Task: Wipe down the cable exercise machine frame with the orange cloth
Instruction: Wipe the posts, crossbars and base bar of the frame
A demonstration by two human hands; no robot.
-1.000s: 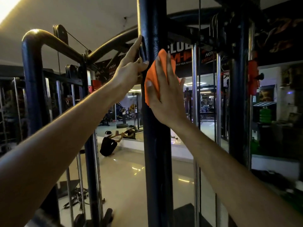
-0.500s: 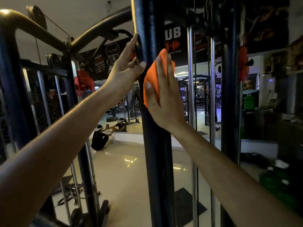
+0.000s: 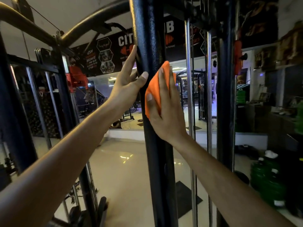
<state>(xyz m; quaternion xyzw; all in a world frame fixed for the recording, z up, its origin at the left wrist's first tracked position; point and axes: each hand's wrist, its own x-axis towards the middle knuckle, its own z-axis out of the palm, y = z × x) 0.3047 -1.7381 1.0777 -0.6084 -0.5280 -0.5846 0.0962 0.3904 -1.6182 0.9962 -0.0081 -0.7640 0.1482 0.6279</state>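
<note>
The black upright post (image 3: 148, 38) of the cable exercise machine frame runs from 12 o'clock to 6 o'clock through the middle of the view. Over the last second the whole scene has slid: the curved top bar (image 3: 91, 20) at 10 o'clock now sits higher and partly out of frame, and more floor (image 3: 127, 169) shows at 6 o'clock. That reads as the head tipping down. Against the post the two hands have scarcely shifted, so in my judgement the wiping stroke has barely advanced; this stretch is being rubbed in place, and most of the post below appears yet to be covered.

The right hand (image 3: 165, 110), just right of centre, lies with straight fingers flat on the orange cloth (image 3: 153, 90), pressing it against the right face of the post; it is spread, not clenched. The cloth is folded around the post's edge under the palm. The left hand (image 3: 127, 84), at about 10 o'clock from centre, braces the left side of the post, thumb laid across the front and index finger extended upward; the other fingers curl behind the edge, so it loosely grips the post.

Hidden: how far the cloth wraps behind the post, and the far face itself. The post's top and foot are cut off. The chrome guide rods (image 3: 188, 95) at 3 o'clock and the weight stacks behind are dim, and the right edge of the view is blurred.
</note>
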